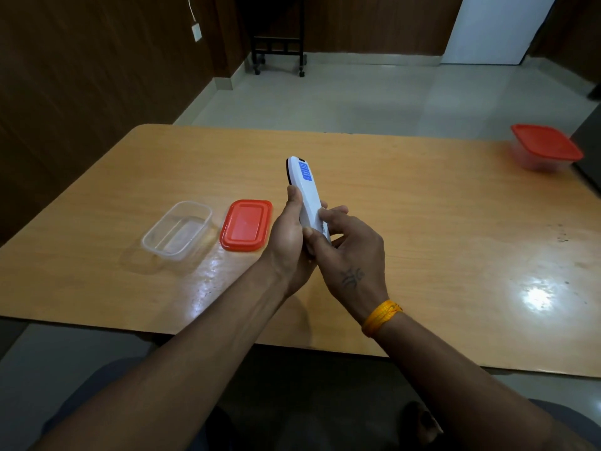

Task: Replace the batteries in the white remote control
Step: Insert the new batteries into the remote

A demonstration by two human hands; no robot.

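White remote control back-up above table; left hand and right hand grips clamped on its lower end.

Bare forearms, no sleeves; yellow thread band on right wrist; dark tattoo on right hand's back.

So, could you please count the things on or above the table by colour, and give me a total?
Red: 2, the loose lid and the lid on the far box.
Clear: 2, the open tub and the far box.
White: 1, the remote, held in both hands.
Total: 5.
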